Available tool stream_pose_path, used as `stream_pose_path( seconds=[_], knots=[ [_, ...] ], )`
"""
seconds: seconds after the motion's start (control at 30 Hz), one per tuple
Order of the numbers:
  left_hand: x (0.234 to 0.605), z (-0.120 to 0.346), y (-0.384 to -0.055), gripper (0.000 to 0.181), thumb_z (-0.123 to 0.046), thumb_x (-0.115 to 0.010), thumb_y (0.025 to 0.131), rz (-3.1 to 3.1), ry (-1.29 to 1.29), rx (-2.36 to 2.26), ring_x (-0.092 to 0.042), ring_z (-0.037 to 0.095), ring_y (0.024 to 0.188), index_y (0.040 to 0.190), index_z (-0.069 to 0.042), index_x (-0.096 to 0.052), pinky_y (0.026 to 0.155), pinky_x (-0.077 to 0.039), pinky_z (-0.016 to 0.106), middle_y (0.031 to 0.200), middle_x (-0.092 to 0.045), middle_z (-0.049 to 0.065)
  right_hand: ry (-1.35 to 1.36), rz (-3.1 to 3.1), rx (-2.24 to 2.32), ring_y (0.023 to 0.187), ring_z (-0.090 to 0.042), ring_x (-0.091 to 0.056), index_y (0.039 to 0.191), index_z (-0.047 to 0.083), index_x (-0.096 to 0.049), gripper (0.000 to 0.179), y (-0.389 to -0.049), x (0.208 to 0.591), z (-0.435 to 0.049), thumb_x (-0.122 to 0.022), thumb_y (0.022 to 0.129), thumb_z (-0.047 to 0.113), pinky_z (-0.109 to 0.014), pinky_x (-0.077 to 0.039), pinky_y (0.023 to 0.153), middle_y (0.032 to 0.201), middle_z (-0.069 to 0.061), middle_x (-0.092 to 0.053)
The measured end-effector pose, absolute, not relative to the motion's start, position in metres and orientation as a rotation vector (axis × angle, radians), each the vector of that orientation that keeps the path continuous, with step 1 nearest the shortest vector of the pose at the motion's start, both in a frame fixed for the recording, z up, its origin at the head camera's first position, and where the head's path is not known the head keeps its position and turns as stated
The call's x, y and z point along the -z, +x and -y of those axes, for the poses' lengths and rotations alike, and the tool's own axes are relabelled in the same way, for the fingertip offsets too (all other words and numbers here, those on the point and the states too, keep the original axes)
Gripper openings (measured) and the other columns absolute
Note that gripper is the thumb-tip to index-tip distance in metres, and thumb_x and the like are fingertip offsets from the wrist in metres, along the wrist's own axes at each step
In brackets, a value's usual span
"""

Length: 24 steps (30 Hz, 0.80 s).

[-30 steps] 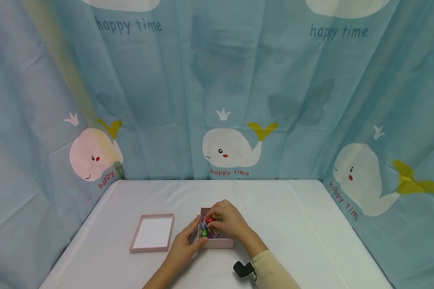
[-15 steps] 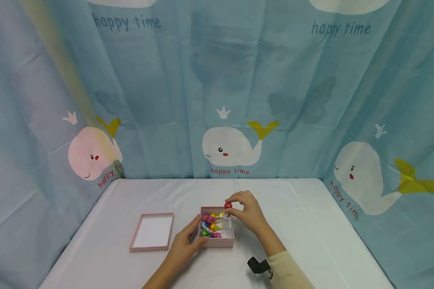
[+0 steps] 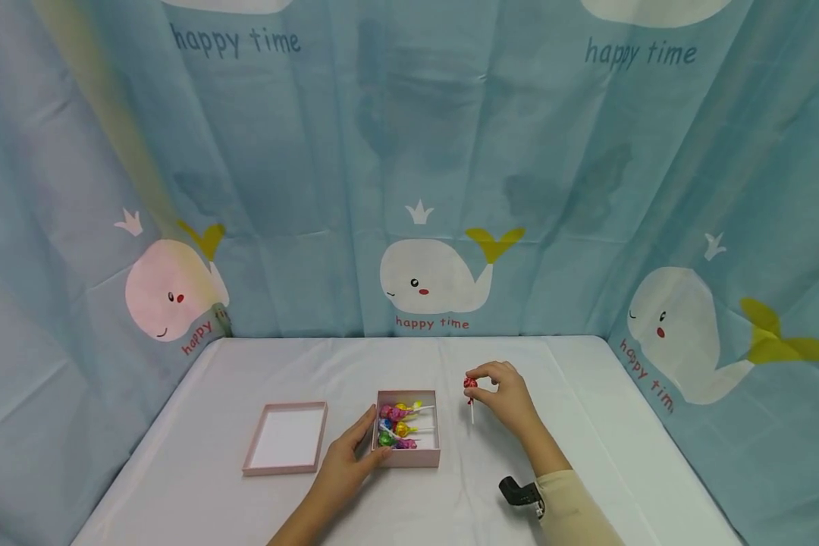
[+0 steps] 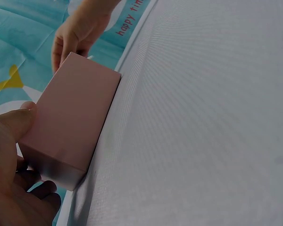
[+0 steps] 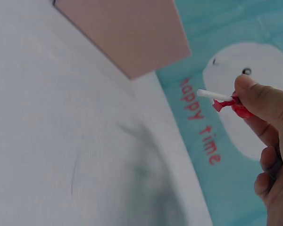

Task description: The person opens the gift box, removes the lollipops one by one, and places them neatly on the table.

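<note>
A red-wrapped lollipop [image 3: 470,384] hangs from the fingertips of my right hand [image 3: 508,398], its white stick pointing down above the table, to the right of the box. In the right wrist view, thumb and forefinger pinch the lollipop's red head [image 5: 240,110], and the stick [image 5: 213,95] juts out free. My left hand [image 3: 344,462] holds a small pink box [image 3: 416,458] at its near left corner, thumb on the front wall and fingers along the left side. Several colourful lollipops [image 3: 399,425] lie inside, mostly toward the left. The left wrist view shows only the box's outer walls [image 4: 75,113].
The pink-rimmed box lid [image 3: 287,440] lies upturned on the white-covered table [image 3: 587,432], left of the left hand. A black wrist-camera mount [image 3: 519,491] sticks out by the right sleeve. A blue curtain [image 3: 553,174] with whale prints stands behind the table.
My right hand has lifted the red lollipop out of the box and moved right with it, past the box's right wall. The left hand and the box have stayed in place.
</note>
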<state>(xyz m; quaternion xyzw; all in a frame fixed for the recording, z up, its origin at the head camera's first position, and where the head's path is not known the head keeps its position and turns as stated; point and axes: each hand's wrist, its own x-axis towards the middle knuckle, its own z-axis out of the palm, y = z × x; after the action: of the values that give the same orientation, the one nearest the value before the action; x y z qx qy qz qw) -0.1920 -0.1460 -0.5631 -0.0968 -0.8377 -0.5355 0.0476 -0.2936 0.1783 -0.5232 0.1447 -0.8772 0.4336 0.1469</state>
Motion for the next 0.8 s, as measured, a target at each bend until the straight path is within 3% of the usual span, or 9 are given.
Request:
stream_pose_path(
  seconds=[0.17,0.53,0.8],
  knots=[
    [0.562,0.146,-0.191,0.083,-0.039,-0.080,0.088,2.546,-0.306,1.645,-0.036,0.033,0.149,0.157,-0.013,-0.042,0.119,-0.034,0.050,0.162,-0.040,0.006,0.235,2.657,-1.332,0.097,-0.027,-0.055,0.104,0.022,-0.080,0.025,-0.303,0.536,-0.192,-0.089,0.081,0.023,-0.034,-0.045,0.077,0.104,0.004,-0.073],
    [0.566,0.147,-0.191,0.084,-0.041,-0.080,0.087,2.532,-0.335,1.648,-0.036,0.031,0.149,0.157,-0.014,-0.042,0.119,-0.033,0.048,0.162,-0.039,0.007,0.147,2.726,-1.449,0.081,-0.017,-0.050,0.102,0.019,-0.080,0.023,-0.319,0.557,-0.200,-0.089,0.081,0.023,-0.028,-0.042,0.063,0.103,0.001,-0.072],
    [0.563,0.149,-0.191,0.084,-0.044,-0.079,0.087,2.550,-0.337,1.654,-0.036,0.027,0.150,0.157,-0.015,-0.042,0.120,-0.034,0.047,0.163,-0.039,0.004,0.183,2.694,-1.519,0.088,-0.013,-0.064,0.101,0.017,-0.079,0.022,-0.322,0.565,-0.196,-0.088,0.082,0.022,-0.030,-0.053,0.079,0.098,0.004,-0.077]
  ],
)
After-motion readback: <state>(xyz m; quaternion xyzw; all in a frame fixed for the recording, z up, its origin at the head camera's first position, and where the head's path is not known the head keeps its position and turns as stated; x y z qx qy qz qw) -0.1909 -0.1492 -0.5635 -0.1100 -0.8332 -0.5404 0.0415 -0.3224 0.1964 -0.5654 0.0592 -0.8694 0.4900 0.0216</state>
